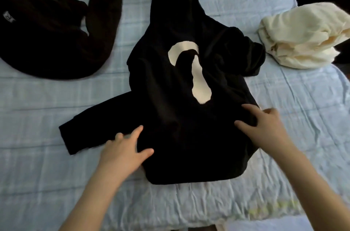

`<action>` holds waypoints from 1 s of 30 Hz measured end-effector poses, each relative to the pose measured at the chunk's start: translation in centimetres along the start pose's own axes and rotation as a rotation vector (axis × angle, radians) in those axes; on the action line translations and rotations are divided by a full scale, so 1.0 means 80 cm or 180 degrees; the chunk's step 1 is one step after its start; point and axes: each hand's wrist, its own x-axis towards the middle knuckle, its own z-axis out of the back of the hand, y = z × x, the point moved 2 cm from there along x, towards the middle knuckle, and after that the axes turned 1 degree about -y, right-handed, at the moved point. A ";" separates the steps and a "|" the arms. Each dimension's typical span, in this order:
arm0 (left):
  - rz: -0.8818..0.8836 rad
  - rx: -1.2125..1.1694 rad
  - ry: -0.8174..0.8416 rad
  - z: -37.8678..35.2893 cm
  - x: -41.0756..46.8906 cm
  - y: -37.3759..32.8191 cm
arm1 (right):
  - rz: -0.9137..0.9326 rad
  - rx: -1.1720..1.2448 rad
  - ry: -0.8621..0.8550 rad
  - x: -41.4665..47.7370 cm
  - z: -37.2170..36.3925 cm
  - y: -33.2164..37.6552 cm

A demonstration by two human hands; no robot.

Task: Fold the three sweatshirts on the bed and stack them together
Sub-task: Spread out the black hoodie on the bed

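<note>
Bed (56,183) holds 3 tops: black sweatshirt (189,136) w/ white mark (198,79) spread flat at ctr, dark sweatshirt (47,45) crumpled far left, cream sweatshirt (303,41) folded at right edge. Left hand (123,149) & right hand (265,128) rest on the black one's lower part, fingers spread, grasping nothing.

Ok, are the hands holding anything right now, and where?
Nothing gripped: left hand and right hand rest open on the middle black sweatshirt, on its lower half.

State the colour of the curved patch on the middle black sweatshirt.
The curved patch is cream-white; head view shows it.
</note>
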 end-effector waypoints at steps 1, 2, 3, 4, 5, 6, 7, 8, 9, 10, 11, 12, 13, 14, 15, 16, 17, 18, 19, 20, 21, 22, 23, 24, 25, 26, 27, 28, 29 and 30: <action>-0.0116 0.0254 -0.0437 -0.008 0.004 -0.008 | 0.0183 -0.0292 -0.0181 0.003 -0.023 0.000; -0.0441 0.0288 -0.0954 -0.016 0.011 -0.022 | 0.0456 -0.0512 -0.0361 0.004 -0.048 0.001; -0.0888 0.0209 -0.1408 -0.029 0.019 -0.038 | 0.0713 -0.0677 -0.0401 0.007 -0.076 -0.001; -0.1355 0.0091 -0.1683 -0.044 0.027 -0.057 | 0.0891 -0.0781 -0.0301 0.010 -0.105 -0.004; -0.1672 0.0119 -0.1679 -0.064 0.038 -0.074 | 0.0955 -0.0838 -0.0127 0.011 -0.133 -0.008; -0.1784 0.0303 -0.1371 -0.087 0.048 -0.088 | 0.0936 -0.0865 0.0012 0.011 -0.159 -0.012; -0.1746 0.0569 -0.1059 -0.113 0.058 -0.094 | 0.0898 -0.0875 0.0066 0.011 -0.180 -0.017; -0.1639 0.0806 -0.0799 -0.135 0.067 -0.094 | 0.0881 -0.0883 0.0059 0.012 -0.194 -0.021; -0.1549 0.0907 -0.0678 -0.151 0.074 -0.090 | 0.0911 -0.0854 0.0041 0.013 -0.199 -0.022; -0.1500 0.0913 -0.0660 -0.158 0.078 -0.085 | 0.0980 -0.0763 0.0015 0.015 -0.196 -0.023; -0.1484 0.0883 -0.0664 -0.159 0.079 -0.084 | 0.1068 -0.0669 -0.0042 0.019 -0.186 -0.026; -0.1481 0.0818 -0.0695 -0.156 0.076 -0.086 | 0.1163 -0.0584 -0.0218 0.024 -0.171 -0.031; -0.1484 0.0733 -0.0746 -0.152 0.074 -0.088 | 0.1210 -0.0544 -0.0514 0.031 -0.152 -0.039; -0.1491 0.0623 -0.0799 -0.146 0.071 -0.092 | 0.1150 -0.0548 -0.0856 0.041 -0.132 -0.050; -0.1532 0.0489 -0.0906 -0.142 0.068 -0.096 | 0.0995 -0.0539 -0.1050 0.052 -0.112 -0.064; -0.1588 0.0356 -0.1018 -0.135 0.066 -0.103 | 0.0766 -0.0420 -0.1020 0.066 -0.094 -0.078; -0.1681 0.0246 -0.1139 -0.128 0.066 -0.114 | 0.0534 -0.0224 -0.0816 0.080 -0.082 -0.092; -0.1795 0.0134 -0.1248 -0.120 0.068 -0.129 | 0.0374 -0.0093 -0.0510 0.095 -0.075 -0.104; -0.1907 0.0002 -0.1356 -0.112 0.073 -0.146 | 0.0370 -0.0062 -0.0231 0.105 -0.072 -0.111; -0.1992 -0.0140 -0.1418 -0.104 0.077 -0.166 | 0.0503 -0.0100 -0.0018 0.111 -0.071 -0.114; -0.2067 -0.0229 -0.1470 -0.097 0.082 -0.186 | 0.0673 -0.0038 0.0083 0.115 -0.069 -0.116; -0.2154 -0.0236 -0.1510 -0.092 0.086 -0.207 | 0.0786 0.0240 0.0113 0.115 -0.062 -0.118; -0.2251 -0.0162 -0.1533 -0.090 0.089 -0.226 | 0.0810 0.0606 0.0139 0.113 -0.051 -0.123; -0.2330 -0.0045 -0.1514 -0.089 0.091 -0.244 | 0.0799 0.0924 0.0166 0.107 -0.038 -0.133; -0.2379 0.0061 -0.1466 -0.091 0.091 -0.261 | 0.0791 0.1177 0.0181 0.097 -0.025 -0.147; -0.2397 0.0139 -0.1398 -0.093 0.091 -0.276 | 0.0771 0.1336 0.0157 0.084 -0.012 -0.164; -0.2397 0.0188 -0.1321 -0.099 0.090 -0.291 | 0.0706 0.1492 0.0110 0.068 0.000 -0.182; -0.2387 0.0222 -0.1238 -0.107 0.089 -0.303 | 0.0622 0.1653 0.0084 0.052 0.008 -0.200; -0.2377 0.0275 -0.1149 -0.120 0.087 -0.313 | 0.0543 0.1822 0.0100 0.038 0.010 -0.219; -0.2370 0.0380 -0.1029 -0.136 0.085 -0.319 | 0.0476 0.1830 0.0131 0.027 0.006 -0.236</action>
